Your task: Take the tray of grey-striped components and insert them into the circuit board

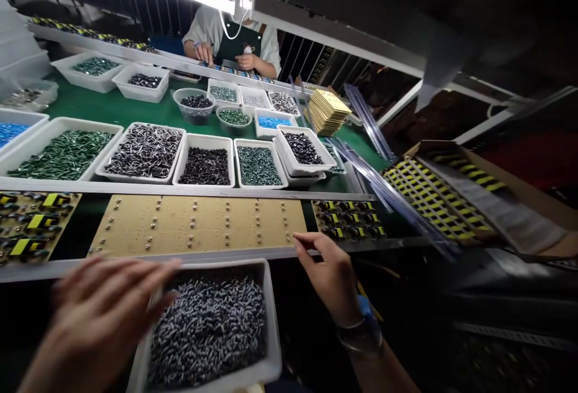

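I am working nearest to myself first: my left hand (97,315) is sweeping over the near white bin (271,345) of small grey capacitors (212,327), motion-blurred, its grip spread loosely with the fingertips just reaching the bin's left rim, and I cannot tell whether anything is lying in it. My right hand (332,275) is reaching up past the bin's right corner, its grip pressed together as if pinching one small part at the tan circuit panel (194,224), though the part itself is too small to make out; the fingertips are touching the panel's near right edge. To do this well, I judge I am needing to keep the pinch light, line the leads up square over the holes, and be readying the next piece with the left hand without scattering the heap. Counting outward: one tan panel is lying on the rail, with a populated board (31,224) at its left and another populated board (347,218) at its right. Beyond, on the green surface (103,107), I am counting roughly a dozen white trays and two round bowls of parts, one stack of tan panels (327,110), and one open carton (442,194) of yellow-striped components. Farthest off, a co-worker (235,44) is resting two hands on the far rail.
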Demonstrator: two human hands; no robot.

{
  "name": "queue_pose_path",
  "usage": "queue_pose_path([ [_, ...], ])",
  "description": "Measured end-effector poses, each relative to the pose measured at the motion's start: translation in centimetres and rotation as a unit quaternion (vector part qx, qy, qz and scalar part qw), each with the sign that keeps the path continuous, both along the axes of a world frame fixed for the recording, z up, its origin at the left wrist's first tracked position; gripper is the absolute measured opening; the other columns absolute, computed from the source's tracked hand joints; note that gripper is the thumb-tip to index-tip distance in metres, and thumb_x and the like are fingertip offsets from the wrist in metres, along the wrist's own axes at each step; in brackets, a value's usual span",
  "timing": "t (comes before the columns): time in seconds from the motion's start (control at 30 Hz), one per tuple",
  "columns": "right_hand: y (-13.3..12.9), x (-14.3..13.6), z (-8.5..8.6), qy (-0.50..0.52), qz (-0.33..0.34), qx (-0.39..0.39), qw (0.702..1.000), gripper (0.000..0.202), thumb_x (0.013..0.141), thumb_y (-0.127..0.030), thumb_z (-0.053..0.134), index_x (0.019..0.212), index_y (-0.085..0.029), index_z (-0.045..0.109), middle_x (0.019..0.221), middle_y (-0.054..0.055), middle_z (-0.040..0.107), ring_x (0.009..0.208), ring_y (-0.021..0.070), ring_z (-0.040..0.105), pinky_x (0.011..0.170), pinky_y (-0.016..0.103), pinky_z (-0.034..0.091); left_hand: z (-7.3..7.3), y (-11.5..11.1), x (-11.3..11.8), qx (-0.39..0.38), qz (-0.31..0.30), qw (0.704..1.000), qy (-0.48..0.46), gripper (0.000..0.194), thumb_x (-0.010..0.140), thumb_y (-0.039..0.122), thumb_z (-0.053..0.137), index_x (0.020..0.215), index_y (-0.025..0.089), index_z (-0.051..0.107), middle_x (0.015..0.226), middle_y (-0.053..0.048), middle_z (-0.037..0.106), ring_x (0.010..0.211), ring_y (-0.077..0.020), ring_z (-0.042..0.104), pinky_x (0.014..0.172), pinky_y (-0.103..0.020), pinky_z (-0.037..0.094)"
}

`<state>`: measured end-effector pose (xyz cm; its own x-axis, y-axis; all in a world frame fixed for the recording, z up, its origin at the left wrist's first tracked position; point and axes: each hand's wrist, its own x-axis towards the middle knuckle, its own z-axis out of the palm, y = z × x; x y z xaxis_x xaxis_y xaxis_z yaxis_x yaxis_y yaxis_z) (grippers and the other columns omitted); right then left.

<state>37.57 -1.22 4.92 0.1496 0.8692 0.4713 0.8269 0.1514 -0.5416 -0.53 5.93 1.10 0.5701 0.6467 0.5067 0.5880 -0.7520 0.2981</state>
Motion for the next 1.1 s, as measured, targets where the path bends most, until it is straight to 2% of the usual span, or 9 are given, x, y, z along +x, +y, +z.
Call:
queue_pose_path([
  [0.03, 0.1, 0.0, -0.1, -0.011, 0.003, -0.006, 1.000, 0.007, 0.098, -0.018, 0.064, 0.103, -0.020, 0.069, 0.098, 0.002, 0.070, 0.090, 0.0161, 0.066, 0.085, 0.028, 0.053, 0.7, -1.1, 2.4, -0.012, -0.057, 0.997, 0.046, 0.047, 0.092, 0.043, 0.070, 0.138, 0.039, 0.060, 0.124, 0.005, 0.069, 0.114, -0.0238, 0.059, 0.118, -0.041, 0.026],
  [0.07, 0.3, -0.1, -0.3, -0.025, 0.003, -0.014, 1.000, 0.006, 0.099, -0.018, 0.063, 0.101, -0.020, 0.068, 0.096, 0.002, 0.069, 0.090, 0.0167, 0.065, 0.084, 0.029, 0.053, 1.3, -2.1, 4.6, -0.031, -0.086, 0.994, 0.059, 0.038, 0.096, 0.045, 0.065, 0.132, 0.036, 0.064, 0.121, 0.005, 0.070, 0.116, -0.0219, 0.059, 0.120, -0.037, 0.022],
  [0.13, 0.7, -0.5, -0.7, -0.053, -0.006, -0.029, 0.998, 0.006, 0.098, -0.017, 0.062, 0.097, -0.019, 0.067, 0.094, 0.003, 0.067, 0.088, 0.0180, 0.064, 0.082, 0.031, 0.052, 1.7, -3.4, 7.8, -0.049, -0.080, 0.995, -0.019, 0.026, 0.101, 0.050, 0.055, 0.113, 0.033, 0.070, 0.102, 0.006, 0.073, 0.104, -0.0186, 0.062, 0.123, -0.037, 0.014],
  [0.2, 0.9, -0.7, -1.0, -0.071, -0.019, -0.037, 0.997, 0.006, 0.097, -0.018, 0.062, 0.093, -0.018, 0.066, 0.091, 0.003, 0.066, 0.087, 0.0192, 0.062, 0.080, 0.032, 0.050, 1.4, -4.0, 9.1, -0.081, -0.085, 0.992, -0.045, 0.024, 0.103, 0.048, 0.052, 0.100, 0.032, 0.070, 0.094, 0.007, 0.072, 0.096, -0.0173, 0.061, 0.122, -0.038, 0.012],
  [0.37, 1.1, -0.6, -1.4, -0.084, -0.027, -0.036, 0.995, 0.007, 0.097, -0.019, 0.062, 0.090, -0.018, 0.065, 0.089, 0.004, 0.065, 0.086, 0.0202, 0.061, 0.080, 0.033, 0.049, 1.3, -4.2, 8.1, -0.149, -0.106, 0.982, -0.042, 0.019, 0.104, 0.033, 0.052, 0.093, 0.032, 0.067, 0.092, 0.008, 0.069, 0.093, -0.0162, 0.059, 0.121, -0.041, 0.013],
  [0.57, 0.9, -0.7, -1.2, -0.106, -0.017, -0.047, 0.993, 0.011, 0.099, -0.019, 0.059, 0.090, -0.017, 0.064, 0.089, 0.006, 0.065, 0.087, 0.0225, 0.061, 0.080, 0.036, 0.049, 2.2, -4.1, 7.6, -0.165, -0.138, 0.977, 0.003, 0.006, 0.099, 0.023, 0.060, 0.095, 0.027, 0.062, 0.100, 0.005, 0.069, 0.104, -0.0187, 0.057, 0.119, -0.043, 0.013],
  [0.8, 1.6, 2.1, 1.2, -0.123, 0.142, -0.129, 0.974, 0.018, 0.104, -0.016, 0.053, 0.111, -0.018, 0.069, 0.103, 0.008, 0.067, 0.097, 0.0220, 0.065, 0.091, 0.038, 0.055, 2.6, -3.6, 7.1, -0.191, -0.166, 0.967, 0.011, 0.005, 0.098, 0.022, 0.060, 0.096, 0.026, 0.059, 0.099, 0.004, 0.068, 0.102, -0.0183, 0.057, 0.115, -0.041, 0.020],
  [0.93, 2.2, 3.2, 1.6, -0.154, 0.178, -0.129, 0.963, 0.018, 0.105, -0.019, 0.053, 0.112, -0.017, 0.070, 0.103, 0.008, 0.068, 0.096, 0.0218, 0.065, 0.089, 0.038, 0.056, 2.4, -3.5, 6.9, -0.207, -0.155, 0.966, 0.007, 0.005, 0.099, 0.022, 0.059, 0.100, 0.027, 0.060, 0.092, 0.005, 0.067, 0.096, -0.0173, 0.057, 0.116, -0.042, 0.018],
  [1.1, 2.7, 3.5, 1.7, -0.185, 0.205, -0.122, 0.953, 0.017, 0.105, -0.021, 0.055, 0.110, -0.016, 0.070, 0.102, 0.008, 0.068, 0.094, 0.0215, 0.065, 0.087, 0.038, 0.056, 2.0, -3.5, 7.1, -0.216, -0.176, 0.960, -0.017, 0.013, 0.100, 0.019, 0.059, 0.105, 0.030, 0.062, 0.095, 0.007, 0.069, 0.101, -0.0179, 0.056, 0.116, -0.040, 0.023],
])
